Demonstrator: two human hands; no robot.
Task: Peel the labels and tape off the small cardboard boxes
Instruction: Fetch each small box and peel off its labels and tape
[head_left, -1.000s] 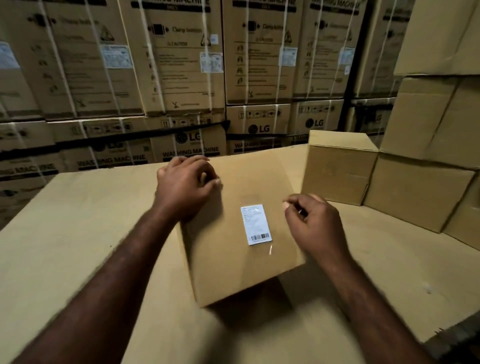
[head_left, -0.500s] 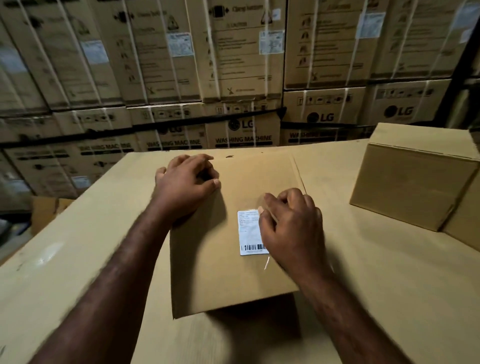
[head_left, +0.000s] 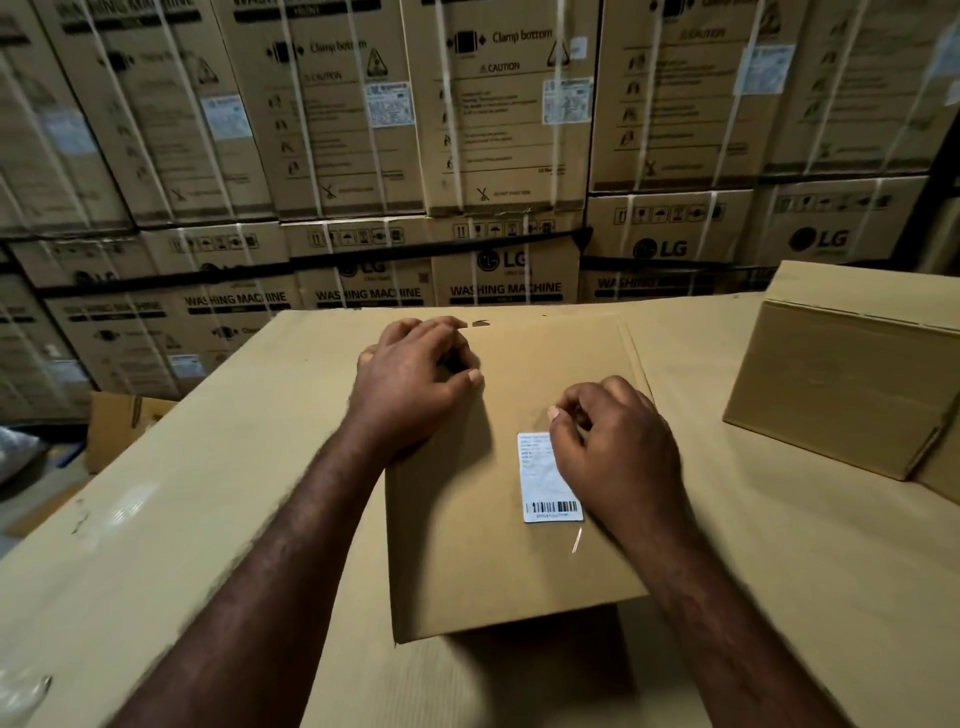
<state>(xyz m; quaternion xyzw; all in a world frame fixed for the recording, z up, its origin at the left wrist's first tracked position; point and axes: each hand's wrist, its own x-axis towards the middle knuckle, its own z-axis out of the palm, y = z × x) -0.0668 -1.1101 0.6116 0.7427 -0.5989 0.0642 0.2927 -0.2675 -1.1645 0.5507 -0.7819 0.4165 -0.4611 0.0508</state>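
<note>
A small cardboard box (head_left: 467, 551) lies on a large cardboard work surface (head_left: 182, 519). On its top is a white barcode label (head_left: 543, 483) under clear tape (head_left: 575, 540), which glints just below the label. My left hand (head_left: 410, 384) holds the box's far left corner with its fingers curled. My right hand (head_left: 618, 452) covers the label's upper right part. Its thumb and fingertips are pinched together at the tape edge just above the label. The label lies flat.
A second plain box (head_left: 841, 389) stands on the surface at the right, with another box's edge behind it. Stacked washing-machine cartons (head_left: 498, 156) form a wall behind. An open box (head_left: 119, 421) sits on the floor at the left.
My right hand moved from the box's right edge onto the label and now picks at its top. The left hand stayed on the corner. The view swung left.
</note>
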